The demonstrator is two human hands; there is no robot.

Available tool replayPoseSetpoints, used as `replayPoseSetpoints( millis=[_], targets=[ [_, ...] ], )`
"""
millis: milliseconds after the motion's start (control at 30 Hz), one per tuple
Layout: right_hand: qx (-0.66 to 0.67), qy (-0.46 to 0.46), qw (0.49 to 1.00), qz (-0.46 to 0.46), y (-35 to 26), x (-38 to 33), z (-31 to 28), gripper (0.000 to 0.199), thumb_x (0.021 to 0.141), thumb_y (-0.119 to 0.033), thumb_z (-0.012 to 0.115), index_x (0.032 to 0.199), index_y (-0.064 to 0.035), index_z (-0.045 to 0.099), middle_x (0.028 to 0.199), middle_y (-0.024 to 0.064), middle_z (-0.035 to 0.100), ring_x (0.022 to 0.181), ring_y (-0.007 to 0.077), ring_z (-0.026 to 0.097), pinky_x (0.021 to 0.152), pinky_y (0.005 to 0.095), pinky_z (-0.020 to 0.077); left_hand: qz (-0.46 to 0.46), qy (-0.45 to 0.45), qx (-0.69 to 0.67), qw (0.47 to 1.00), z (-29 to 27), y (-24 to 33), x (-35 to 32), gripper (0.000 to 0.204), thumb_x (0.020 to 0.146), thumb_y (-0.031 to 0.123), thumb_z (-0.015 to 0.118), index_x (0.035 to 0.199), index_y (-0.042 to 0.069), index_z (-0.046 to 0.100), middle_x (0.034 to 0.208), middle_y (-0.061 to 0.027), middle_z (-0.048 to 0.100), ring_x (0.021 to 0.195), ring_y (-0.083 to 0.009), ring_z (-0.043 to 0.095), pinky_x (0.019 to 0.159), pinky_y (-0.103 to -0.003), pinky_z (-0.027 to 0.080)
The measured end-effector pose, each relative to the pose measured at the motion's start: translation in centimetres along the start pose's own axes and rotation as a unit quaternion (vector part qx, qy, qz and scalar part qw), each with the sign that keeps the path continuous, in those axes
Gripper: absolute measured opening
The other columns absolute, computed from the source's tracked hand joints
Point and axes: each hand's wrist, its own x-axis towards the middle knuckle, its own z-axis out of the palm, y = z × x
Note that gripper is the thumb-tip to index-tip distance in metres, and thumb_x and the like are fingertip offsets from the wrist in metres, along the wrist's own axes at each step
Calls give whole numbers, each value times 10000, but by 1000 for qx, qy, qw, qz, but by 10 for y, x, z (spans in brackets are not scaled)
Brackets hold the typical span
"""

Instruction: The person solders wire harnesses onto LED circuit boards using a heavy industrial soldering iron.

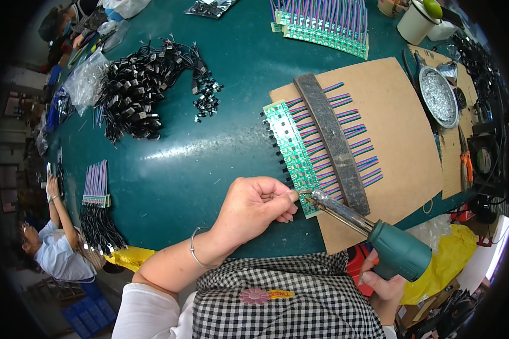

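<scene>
My right hand (385, 285) grips the green handle of a soldering gun (398, 248). Its metal tip reaches the lower end of a green circuit board panel (291, 148). Thumb and forefinger of my left hand (257, 206) are pinched together at that panel's left edge, close to the tip; whatever they hold is hidden. Small black parts stick out along the panel's left edge above my fingers. Striped wires (369, 164) run from the panel's right side, pressed under a dark flat bar (333, 141) on a brown board (401, 135).
Black USB cables (138, 90) are heaped at the far left of the green table (186, 181). More wired panels (325, 34) lie at the back. At right are a metal bowl (438, 96) and orange-handled pliers (466, 166). Another person (62, 248) works at the left.
</scene>
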Motion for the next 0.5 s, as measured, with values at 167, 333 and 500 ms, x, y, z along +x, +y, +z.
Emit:
replayPoseSetpoints(
  millis=[167, 333, 500],
  targets=[
    [-3, -45, 999, -8, 9, -3, -9, 480, 660, -32, 713, 1028, 72, 423, 609, 111, 502, 459, 179, 511, 422, 270, 459, 3, 2, 1, 1000, 1, 1, 0, 139, 841, 93, 602, 817, -39, 637, 706, -84, 650, 611, -96, 612, 586, -218, 519],
    [-12, -26, 999, -32, 8, -5, -9, 477, 652, -48, 719, 1005, 76, 423, 587, 112, 499, 435, 180, 502, 411, 268, 455, 6, 6, -1, 1000, 2, 1, -1, 140, 841, 92, 602, 809, -40, 637, 699, -83, 650, 604, -94, 611, 579, -218, 518],
    [121, 94, 988, 20, -18, 4, 13, 541, 636, -81, 740, 1043, 91, 428, 500, 96, 493, 353, 160, 462, 348, 243, 417, 2, 14, 10, 1000, 3, 2, 0, 114, 837, 49, 595, 791, -50, 626, 701, -97, 646, 593, -119, 611, 565, -230, 511]
  ],
)
